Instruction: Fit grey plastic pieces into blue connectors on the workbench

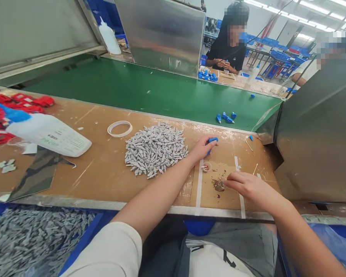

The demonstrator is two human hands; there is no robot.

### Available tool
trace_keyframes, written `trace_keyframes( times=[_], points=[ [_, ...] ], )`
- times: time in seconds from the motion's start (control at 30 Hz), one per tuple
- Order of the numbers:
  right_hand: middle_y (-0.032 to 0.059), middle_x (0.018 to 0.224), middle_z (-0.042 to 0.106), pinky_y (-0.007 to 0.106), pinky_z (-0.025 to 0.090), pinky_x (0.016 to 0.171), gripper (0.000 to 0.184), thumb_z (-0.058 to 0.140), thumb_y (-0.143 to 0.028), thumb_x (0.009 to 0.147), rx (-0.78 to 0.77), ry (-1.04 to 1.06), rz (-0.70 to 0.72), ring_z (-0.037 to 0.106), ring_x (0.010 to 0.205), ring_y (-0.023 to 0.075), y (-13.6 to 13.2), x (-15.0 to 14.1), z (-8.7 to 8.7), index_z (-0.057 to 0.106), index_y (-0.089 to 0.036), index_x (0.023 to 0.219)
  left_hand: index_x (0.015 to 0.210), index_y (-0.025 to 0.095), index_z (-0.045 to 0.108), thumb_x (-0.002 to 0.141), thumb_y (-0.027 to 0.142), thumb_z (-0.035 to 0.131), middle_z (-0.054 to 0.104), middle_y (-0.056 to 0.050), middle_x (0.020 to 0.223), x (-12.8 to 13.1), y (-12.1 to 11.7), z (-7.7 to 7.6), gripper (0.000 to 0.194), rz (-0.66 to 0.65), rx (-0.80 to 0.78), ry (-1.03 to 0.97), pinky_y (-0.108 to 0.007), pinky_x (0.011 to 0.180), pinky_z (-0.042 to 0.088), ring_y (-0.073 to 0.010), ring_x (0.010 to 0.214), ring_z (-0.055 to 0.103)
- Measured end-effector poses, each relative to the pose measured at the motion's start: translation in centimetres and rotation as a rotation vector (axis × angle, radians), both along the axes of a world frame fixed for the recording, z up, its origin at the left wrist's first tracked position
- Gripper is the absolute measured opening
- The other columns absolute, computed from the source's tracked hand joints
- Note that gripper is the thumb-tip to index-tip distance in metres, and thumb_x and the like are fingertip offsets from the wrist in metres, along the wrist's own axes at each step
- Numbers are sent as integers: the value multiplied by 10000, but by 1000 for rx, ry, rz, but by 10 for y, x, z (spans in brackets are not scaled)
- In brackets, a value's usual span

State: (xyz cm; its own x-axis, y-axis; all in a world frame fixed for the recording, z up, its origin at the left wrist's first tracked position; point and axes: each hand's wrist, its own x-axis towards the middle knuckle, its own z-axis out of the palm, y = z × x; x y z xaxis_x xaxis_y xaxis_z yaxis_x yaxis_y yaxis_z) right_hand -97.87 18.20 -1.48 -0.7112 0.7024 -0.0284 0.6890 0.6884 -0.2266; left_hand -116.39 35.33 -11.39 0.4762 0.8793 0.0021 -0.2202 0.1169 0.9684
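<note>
My left hand (203, 149) is closed around a small blue plastic part (213, 140), just right of a heap of small grey plastic pieces (155, 149). Lower and to the right, my right hand (246, 185) has its fingers pinched together at the edge of a brown, wet-looking smear (219, 185) on the board. Whatever sits between those fingertips is too small to make out. Between the hands lies a small round cap (207, 167). Strips of white tape (200, 188) run on both sides of the smear.
A green conveyor belt (127, 88) crosses behind the bench, with several blue parts (226, 117) on it. At left are a white bottle (54, 134), red parts (25, 100) and a tape roll (119, 129). A metal panel (320, 134) stands at right. Co-workers sit across the belt.
</note>
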Motion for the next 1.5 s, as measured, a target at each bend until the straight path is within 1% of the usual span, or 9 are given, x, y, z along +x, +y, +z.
trace_keyframes(
  times=[0.1, 0.23, 0.33, 0.43, 0.6, 0.77, 0.9, 1.33, 1.5],
  points=[
    [87, 1040, 645, 344, 547, 786, 502, 477, 46, 914, -2, -58, 9, 627, 913, 229, 2, -4, 1, 631, -175, 1338, 1124, 164, 618, 954, 542, 586, 730, -67, 993, 1, 0, -3, 416, -32, 42, 32, -219, 499, 385, -62, 505, 483],
    [84, 1043, 651, 327, 546, 795, 483, 440, 21, 961, -28, -1, -10, 635, 919, 212, 0, 0, 2, 645, -206, 1335, 1151, 166, 670, 912, 488, 662, 702, -31, 916, 1, -1, -6, 402, 23, 163, 101, -223, 556, 398, -76, 559, 494],
    [88, 1054, 661, 308, 542, 777, 419, 419, -61, 1034, -24, 181, -52, 646, 914, 200, 2, 8, 0, 662, -244, 1323, 1142, 172, 718, 881, 413, 708, 710, -33, 902, 0, -2, -6, 355, 44, 241, 118, -249, 682, 450, -120, 691, 574],
    [80, 1021, 682, 310, 547, 744, 260, 527, -218, 1062, 93, 470, -191, 665, 885, 205, 16, 14, -7, 728, -280, 1215, 1092, 174, 758, 840, 368, 745, 751, -55, 981, -2, -2, -4, 318, 24, 307, 167, -295, 817, 487, -179, 852, 637],
    [73, 954, 721, 366, 579, 764, 196, 644, -390, 1001, 297, 833, -526, 684, 862, 237, 64, 13, -40, 792, -265, 1028, 1096, 195, 784, 835, 376, 735, 775, -57, 1002, -4, -2, -1, 321, -49, 367, 258, -332, 854, 499, -229, 927, 658],
    [75, 982, 739, 349, 581, 777, 180, 680, -377, 970, 309, 1007, -603, 691, 883, 225, 91, 11, -79, 787, -243, 1024, 1090, 221, 799, 857, 364, 715, 778, -44, 981, -6, -1, -4, 286, -53, 389, 336, -300, 797, 493, -211, 872, 659],
    [70, 975, 739, 342, 579, 774, 167, 681, -356, 971, 268, 1005, -589, 690, 872, 217, 91, 13, -89, 782, -235, 1027, 1099, 219, 797, 868, 362, 708, 780, -50, 987, -6, 3, -5, 286, -52, 399, 353, -301, 806, 497, -215, 882, 663],
    [76, 966, 740, 361, 577, 788, 238, 598, -396, 1021, 269, 827, -561, 695, 868, 227, 91, 12, -85, 780, -245, 1040, 1101, 230, 796, 889, 347, 660, 795, -48, 1036, -6, 4, 0, 278, -96, 505, 438, -317, 808, 496, -235, 913, 681],
    [74, 932, 726, 350, 574, 771, 266, 574, -402, 1036, 267, 767, -503, 685, 837, 219, 93, 10, -87, 794, -255, 1066, 1098, 248, 789, 894, 284, 641, 791, -38, 1067, -7, 7, 1, 255, -149, 618, 466, -316, 877, 496, -233, 970, 686]
  ],
)
